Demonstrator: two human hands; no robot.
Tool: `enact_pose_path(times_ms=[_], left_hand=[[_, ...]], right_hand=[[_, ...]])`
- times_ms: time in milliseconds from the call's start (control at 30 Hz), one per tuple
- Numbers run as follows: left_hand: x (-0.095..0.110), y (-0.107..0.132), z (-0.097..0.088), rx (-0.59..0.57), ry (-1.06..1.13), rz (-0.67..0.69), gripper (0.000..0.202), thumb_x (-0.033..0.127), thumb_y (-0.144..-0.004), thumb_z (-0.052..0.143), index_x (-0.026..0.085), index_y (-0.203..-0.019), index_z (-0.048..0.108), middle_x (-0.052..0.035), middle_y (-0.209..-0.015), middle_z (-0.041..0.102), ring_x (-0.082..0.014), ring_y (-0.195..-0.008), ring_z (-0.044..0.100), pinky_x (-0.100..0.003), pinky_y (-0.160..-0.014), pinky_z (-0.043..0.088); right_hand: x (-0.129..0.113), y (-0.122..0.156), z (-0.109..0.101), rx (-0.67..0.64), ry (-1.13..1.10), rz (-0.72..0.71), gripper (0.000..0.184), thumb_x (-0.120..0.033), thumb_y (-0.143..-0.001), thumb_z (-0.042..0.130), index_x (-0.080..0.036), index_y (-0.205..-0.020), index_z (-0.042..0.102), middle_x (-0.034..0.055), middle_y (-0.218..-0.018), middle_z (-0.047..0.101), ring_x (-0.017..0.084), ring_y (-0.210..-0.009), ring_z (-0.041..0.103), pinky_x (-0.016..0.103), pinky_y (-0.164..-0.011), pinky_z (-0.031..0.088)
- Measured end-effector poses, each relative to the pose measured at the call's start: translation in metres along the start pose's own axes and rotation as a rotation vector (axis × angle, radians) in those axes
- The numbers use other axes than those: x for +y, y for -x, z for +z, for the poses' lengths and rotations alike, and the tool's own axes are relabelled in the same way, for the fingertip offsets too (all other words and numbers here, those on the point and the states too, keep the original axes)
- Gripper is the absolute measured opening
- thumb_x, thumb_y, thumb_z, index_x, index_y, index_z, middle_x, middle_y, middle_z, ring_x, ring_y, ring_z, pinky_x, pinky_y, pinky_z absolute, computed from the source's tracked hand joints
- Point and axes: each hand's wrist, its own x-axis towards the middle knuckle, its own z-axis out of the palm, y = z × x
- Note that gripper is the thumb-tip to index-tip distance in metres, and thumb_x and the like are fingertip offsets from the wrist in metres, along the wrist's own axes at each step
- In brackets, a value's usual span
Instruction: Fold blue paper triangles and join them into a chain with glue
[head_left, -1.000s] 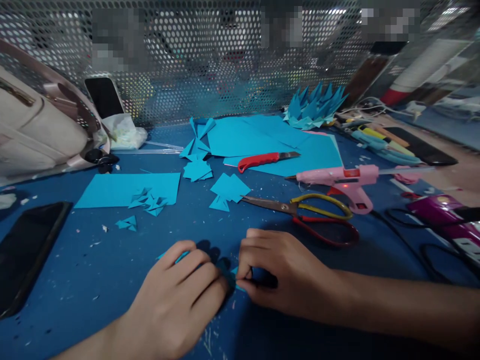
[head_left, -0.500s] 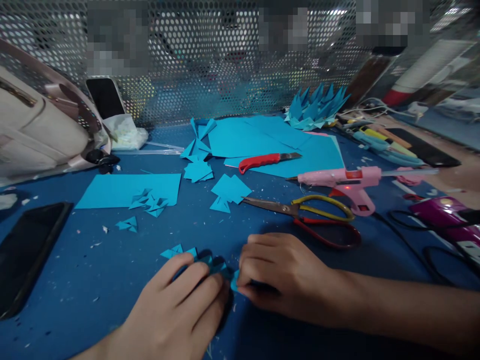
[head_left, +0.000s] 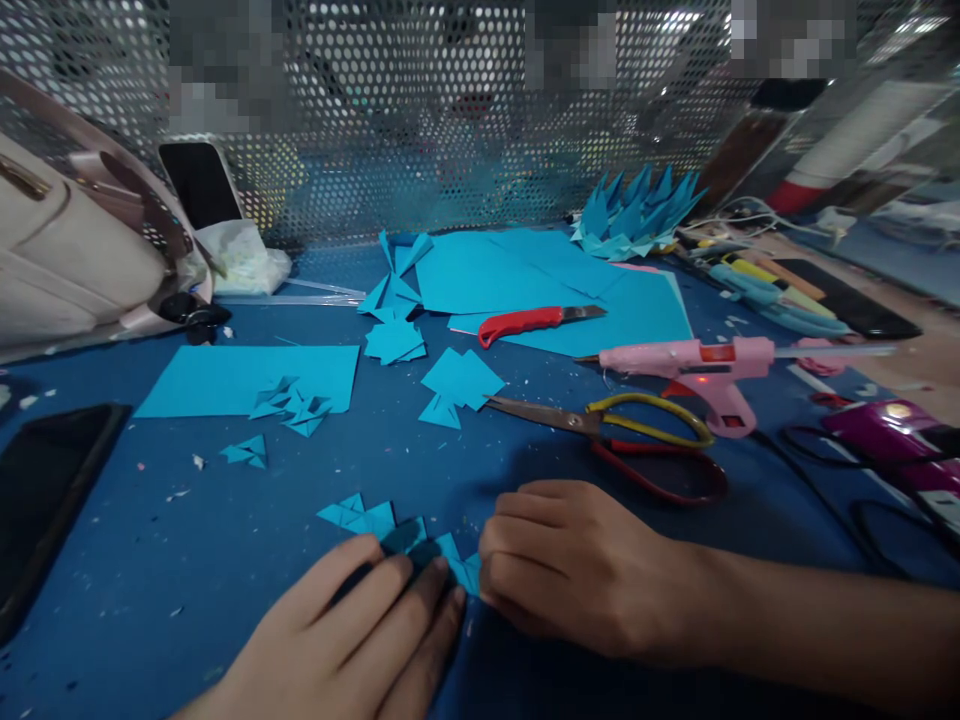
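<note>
A chain of folded blue paper pieces [head_left: 409, 535] lies on the blue table near its front, running down to the right. My left hand [head_left: 352, 620] is over its lower side, fingers bent and pressing on the folds. At the chain's right end, my right hand [head_left: 562, 560] is closed in a pinch on the last piece; its fingertips are hidden behind the knuckles. Just beyond that hand rest scissors [head_left: 577, 418] with one yellow and one red handle. Small folded blue triangles [head_left: 300, 405] lie partly on a blue paper strip [head_left: 225, 375] at the left.
A pink glue gun [head_left: 705, 365] stands right of a red-handled cutter knife [head_left: 525, 322] on blue sheets [head_left: 487, 270]. A spiky blue paper piece [head_left: 634, 220] sits at the back. A phone [head_left: 52, 500] and a bag [head_left: 67, 240] are at left. A perforated metal panel [head_left: 420, 130] closes the back.
My left hand has slid slightly down and right, showing more of the chain. My right hand has moved a little nearer me and now covers the chain's end.
</note>
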Motion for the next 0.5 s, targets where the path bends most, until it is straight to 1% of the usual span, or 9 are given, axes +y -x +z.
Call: enact_pose_path(times_ms=[133, 233, 367, 500], left_hand=[[0.001, -0.003, -0.003, -0.013, -0.021, 0.024, 0.037, 0.017, -0.105, 0.037, 0.021, -0.104, 0.074, 0.0018, -0.098, 0.077, -0.0168, -0.091, 0.062, -0.037, -0.11, 0.027], [0.001, -0.005, -0.005, -0.016, -0.008, 0.014, 0.038, 0.013, -0.104, 0.036, 0.019, -0.103, 0.074, 0.0017, -0.096, 0.078, -0.0168, -0.089, 0.062, -0.036, -0.108, 0.028], [-0.002, -0.013, -0.005, 0.002, 0.009, 0.015, 0.038, 0.009, -0.101, 0.037, 0.017, -0.097, 0.074, -0.0006, -0.092, 0.077, -0.0172, -0.081, 0.062, -0.036, -0.097, 0.037], [-0.005, -0.022, -0.005, 0.035, 0.04, 0.023, 0.042, 0.007, -0.102, 0.033, 0.015, -0.09, 0.073, -0.0011, -0.079, 0.075, -0.0163, -0.07, 0.061, -0.036, -0.088, 0.041]], right_hand=[[0.002, 0.0, -0.001, 0.027, -0.008, -0.013, 0.023, -0.016, -0.098, 0.049, -0.018, -0.075, 0.054, -0.0008, -0.076, 0.059, 0.013, -0.064, 0.043, 0.028, -0.059, 0.037], [0.003, -0.002, -0.001, 0.034, -0.028, -0.017, 0.024, -0.016, -0.097, 0.049, -0.017, -0.074, 0.054, -0.0009, -0.075, 0.059, 0.013, -0.064, 0.041, 0.027, -0.06, 0.036], [0.002, -0.003, -0.002, 0.023, -0.07, 0.003, 0.025, -0.014, -0.096, 0.049, -0.017, -0.072, 0.056, 0.0002, -0.073, 0.059, 0.013, -0.065, 0.041, 0.027, -0.059, 0.036], [0.001, -0.002, -0.002, -0.003, -0.163, 0.032, 0.024, -0.016, -0.097, 0.05, -0.016, -0.076, 0.06, 0.0013, -0.075, 0.062, 0.014, -0.068, 0.046, 0.027, -0.061, 0.038]])
